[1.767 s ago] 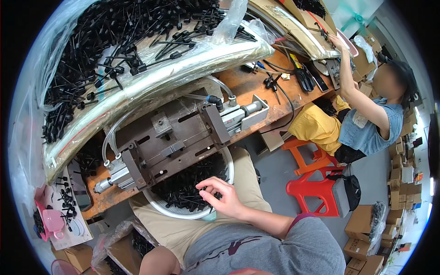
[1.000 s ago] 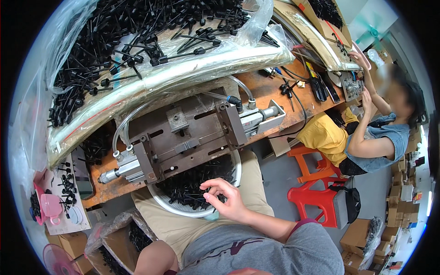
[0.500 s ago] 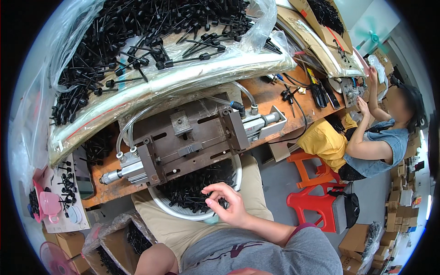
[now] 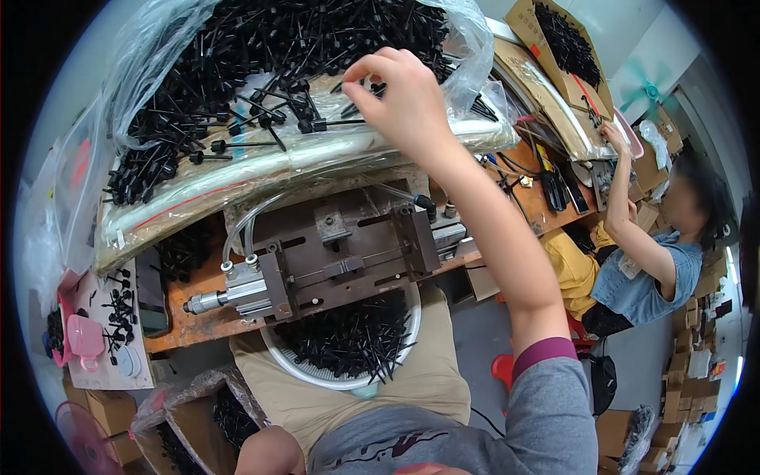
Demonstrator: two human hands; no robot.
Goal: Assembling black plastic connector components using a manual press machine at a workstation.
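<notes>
My right hand (image 4: 404, 99) is raised over the heap of black stemmed plastic parts (image 4: 261, 47) on the raised, plastic-wrapped cardboard surface. Its thumb and index fingertip are curled almost together in a pinch; whether a part sits between them is too small to tell. Nearer to me stands a brown metal fixture (image 4: 309, 245) with a pneumatic cylinder (image 4: 245, 289) at its left end and clear air hoses. On my lap, beneath the fixture's front edge, a white basket (image 4: 273, 356) holds many similar black parts. Only a bit of my left arm shows at the lower edge; its hand is out of sight.
Cutters and pliers (image 4: 552, 178) lie on the wooden bench (image 4: 210, 324). To the right a co-worker (image 4: 645, 265) reaches toward black parts beside an open carton (image 4: 546, 39). A pink cup (image 4: 85, 336) stands on the left side table; a plastic-lined box (image 4: 198, 423) is below.
My right hand has gone from above the lap basket up and away to the heap, its arm now stretched across the fixture's right end. The co-worker's arm has also shifted.
</notes>
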